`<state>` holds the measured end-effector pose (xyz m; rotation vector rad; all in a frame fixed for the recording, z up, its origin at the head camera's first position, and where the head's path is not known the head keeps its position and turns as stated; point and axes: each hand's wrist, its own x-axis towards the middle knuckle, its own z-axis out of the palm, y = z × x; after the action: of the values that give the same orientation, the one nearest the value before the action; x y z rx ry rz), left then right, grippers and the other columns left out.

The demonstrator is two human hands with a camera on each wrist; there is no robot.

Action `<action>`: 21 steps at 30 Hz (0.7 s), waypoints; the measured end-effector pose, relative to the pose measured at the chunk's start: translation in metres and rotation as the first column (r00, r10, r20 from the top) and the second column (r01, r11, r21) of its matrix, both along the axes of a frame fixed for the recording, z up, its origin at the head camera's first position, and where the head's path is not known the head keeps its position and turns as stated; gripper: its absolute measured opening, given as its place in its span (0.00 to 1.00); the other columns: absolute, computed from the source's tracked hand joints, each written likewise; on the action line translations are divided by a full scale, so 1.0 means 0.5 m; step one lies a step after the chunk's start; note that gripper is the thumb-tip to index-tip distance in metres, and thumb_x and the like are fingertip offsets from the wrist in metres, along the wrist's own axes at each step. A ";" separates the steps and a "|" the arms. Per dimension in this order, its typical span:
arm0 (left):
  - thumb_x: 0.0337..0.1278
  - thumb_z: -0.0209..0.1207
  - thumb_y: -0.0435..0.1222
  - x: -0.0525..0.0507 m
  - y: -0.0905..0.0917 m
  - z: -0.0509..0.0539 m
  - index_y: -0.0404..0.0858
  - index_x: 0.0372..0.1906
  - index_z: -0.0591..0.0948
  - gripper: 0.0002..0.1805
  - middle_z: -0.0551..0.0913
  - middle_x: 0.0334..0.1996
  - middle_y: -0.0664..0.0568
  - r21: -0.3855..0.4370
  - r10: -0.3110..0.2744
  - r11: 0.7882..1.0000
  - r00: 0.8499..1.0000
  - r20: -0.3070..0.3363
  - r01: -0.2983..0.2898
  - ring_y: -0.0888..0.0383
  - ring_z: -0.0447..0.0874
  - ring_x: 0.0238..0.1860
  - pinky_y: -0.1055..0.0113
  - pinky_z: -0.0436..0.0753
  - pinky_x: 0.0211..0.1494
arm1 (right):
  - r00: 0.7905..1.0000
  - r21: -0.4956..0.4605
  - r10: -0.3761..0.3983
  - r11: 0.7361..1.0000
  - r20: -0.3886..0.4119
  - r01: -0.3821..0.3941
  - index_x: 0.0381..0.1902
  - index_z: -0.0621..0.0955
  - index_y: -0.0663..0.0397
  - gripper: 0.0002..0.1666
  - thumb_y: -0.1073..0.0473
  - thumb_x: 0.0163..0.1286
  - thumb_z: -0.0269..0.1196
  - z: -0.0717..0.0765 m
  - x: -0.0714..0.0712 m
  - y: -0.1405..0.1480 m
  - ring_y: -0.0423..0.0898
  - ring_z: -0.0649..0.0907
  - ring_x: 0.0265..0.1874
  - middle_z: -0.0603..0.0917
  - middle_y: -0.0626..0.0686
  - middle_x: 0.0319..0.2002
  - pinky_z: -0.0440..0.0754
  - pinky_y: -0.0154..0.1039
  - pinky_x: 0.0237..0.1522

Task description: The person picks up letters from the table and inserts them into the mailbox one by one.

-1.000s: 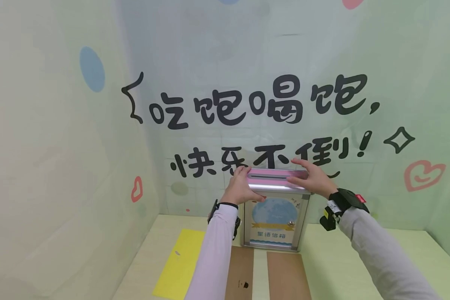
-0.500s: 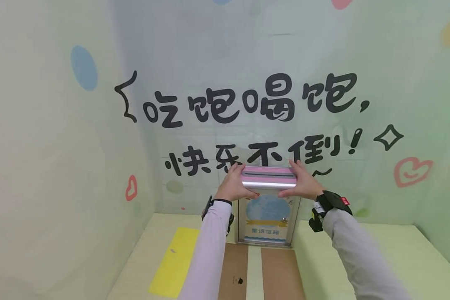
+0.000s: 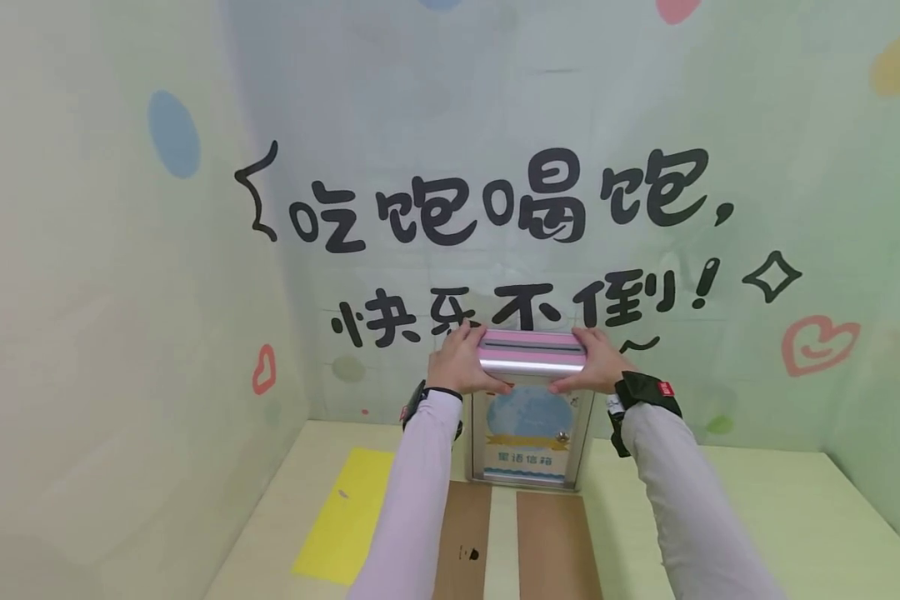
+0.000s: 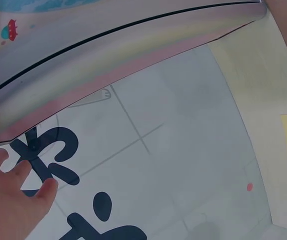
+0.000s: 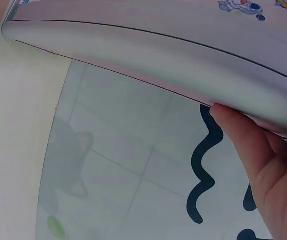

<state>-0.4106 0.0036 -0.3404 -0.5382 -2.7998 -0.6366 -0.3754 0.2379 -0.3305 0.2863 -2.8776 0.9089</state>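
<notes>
Left hand (image 3: 456,365) and right hand (image 3: 602,365) are clasped on opposite ends of the box (image 3: 531,417). Pressure is best applied evenly.

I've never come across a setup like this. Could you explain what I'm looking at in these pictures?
There is no machine here: you see a person's own bare left hand and right hand. The wide picture comes from a camera worn on the head, looking forward and down; the two closer ones are taken from the wrists, one each. The hands hold the two upper ends of an upright box with a pink-and-silver top. On the table lie a yellow sheet and, in front of the box, two brown strips.
</notes>
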 end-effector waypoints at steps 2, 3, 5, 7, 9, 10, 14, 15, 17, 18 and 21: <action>0.15 0.72 0.61 0.001 -0.001 0.000 0.49 0.67 0.62 0.60 0.60 0.67 0.50 -0.036 0.016 0.999 1.000 -0.012 -0.016 0.50 0.62 0.62 0.49 0.71 0.53 | 1.000 0.003 -0.014 1.000 0.019 0.014 0.67 0.55 0.62 0.64 0.44 0.37 0.74 -0.001 0.000 -0.001 0.59 0.68 0.47 0.59 0.65 0.58 0.71 0.52 0.47; 0.15 0.71 0.62 0.001 -0.002 0.000 0.49 0.67 0.62 0.60 0.61 0.66 0.51 -0.048 0.018 0.999 1.000 -0.014 -0.019 0.50 0.63 0.62 0.50 0.70 0.53 | 0.999 0.009 -0.020 1.000 0.025 0.020 0.67 0.54 0.62 0.65 0.45 0.37 0.74 -0.001 0.000 -0.001 0.59 0.68 0.47 0.59 0.65 0.58 0.71 0.52 0.47; 0.15 0.70 0.63 0.001 -0.005 -0.001 0.49 0.67 0.61 0.60 0.61 0.65 0.51 -0.075 0.012 0.997 1.000 -0.020 -0.013 0.51 0.63 0.61 0.50 0.70 0.53 | 0.999 0.010 -0.023 1.000 0.030 0.023 0.67 0.54 0.63 0.65 0.46 0.37 0.74 -0.002 0.002 -0.003 0.60 0.68 0.48 0.58 0.66 0.58 0.71 0.53 0.48; 0.17 0.69 0.64 -0.001 -0.012 0.000 0.49 0.68 0.59 0.61 0.58 0.67 0.50 -0.107 0.004 0.994 1.000 -0.019 -0.006 0.50 0.60 0.64 0.48 0.68 0.56 | 0.999 0.016 -0.021 1.000 0.032 0.020 0.67 0.53 0.63 0.65 0.46 0.37 0.74 -0.003 0.003 -0.006 0.60 0.68 0.48 0.57 0.66 0.59 0.71 0.54 0.48; 0.18 0.67 0.67 -0.001 -0.024 0.002 0.49 0.70 0.55 0.63 0.53 0.69 0.49 -0.139 0.002 0.990 1.000 -0.012 -0.004 0.49 0.53 0.68 0.46 0.64 0.60 | 1.000 0.019 -0.014 1.000 0.027 0.014 0.67 0.54 0.64 0.65 0.46 0.37 0.74 -0.004 0.003 -0.008 0.60 0.68 0.48 0.58 0.66 0.59 0.71 0.54 0.48; 0.19 0.65 0.68 -0.001 -0.032 0.003 0.49 0.70 0.53 0.64 0.51 0.70 0.49 -0.152 0.006 0.988 1.000 -0.009 -0.007 0.49 0.50 0.69 0.44 0.62 0.61 | 1.000 0.018 -0.010 1.000 0.024 0.009 0.67 0.54 0.64 0.65 0.46 0.37 0.74 -0.004 0.003 -0.010 0.60 0.68 0.47 0.58 0.67 0.58 0.71 0.54 0.48; 0.21 0.61 0.71 0.004 -0.077 0.016 0.48 0.72 0.47 0.66 0.44 0.71 0.48 -0.164 0.057 0.985 0.998 0.016 -0.053 0.48 0.41 0.71 0.43 0.55 0.64 | 1.000 0.014 -0.008 1.000 0.019 0.008 0.67 0.54 0.64 0.65 0.45 0.36 0.74 -0.005 0.002 -0.010 0.60 0.69 0.47 0.58 0.67 0.58 0.71 0.54 0.47; 0.22 0.61 0.71 0.005 -0.091 0.020 0.48 0.72 0.47 0.66 0.43 0.72 0.48 -0.156 0.071 0.985 0.997 0.017 -0.067 0.48 0.41 0.71 0.43 0.54 0.64 | 1.000 0.017 -0.008 1.000 0.019 0.008 0.67 0.54 0.64 0.65 0.45 0.36 0.74 -0.005 0.000 -0.009 0.60 0.68 0.47 0.58 0.67 0.58 0.71 0.54 0.47; 0.23 0.60 0.71 0.009 -0.119 0.026 0.47 0.72 0.47 0.66 0.43 0.72 0.47 -0.158 0.105 0.982 0.994 0.016 -0.101 0.48 0.40 0.71 0.43 0.54 0.65 | 1.000 0.019 -0.009 1.000 0.020 0.009 0.67 0.54 0.63 0.65 0.45 0.36 0.74 -0.006 -0.002 -0.006 0.60 0.68 0.47 0.58 0.67 0.58 0.71 0.55 0.47; 0.24 0.60 0.71 0.011 -0.134 0.029 0.46 0.72 0.47 0.65 0.42 0.72 0.47 -0.155 0.117 0.981 0.993 0.018 -0.112 0.47 0.40 0.71 0.43 0.53 0.65 | 1.000 0.020 -0.009 1.000 0.019 0.009 0.67 0.54 0.63 0.65 0.44 0.36 0.74 -0.006 -0.002 -0.005 0.60 0.68 0.47 0.58 0.67 0.58 0.71 0.55 0.48; 0.26 0.60 0.69 0.019 -0.178 0.035 0.44 0.72 0.47 0.65 0.42 0.71 0.46 -0.151 0.155 0.977 0.988 0.019 -0.151 0.46 0.38 0.71 0.41 0.51 0.65 | 1.000 0.023 -0.004 1.000 0.016 0.003 0.67 0.53 0.64 0.65 0.44 0.37 0.74 -0.004 -0.002 -0.003 0.61 0.68 0.47 0.57 0.68 0.59 0.70 0.57 0.48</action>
<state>-0.4011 -0.0854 -0.3229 -0.3365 -2.8979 -0.4104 -0.3766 0.2366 -0.3323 0.2773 -2.9045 0.8819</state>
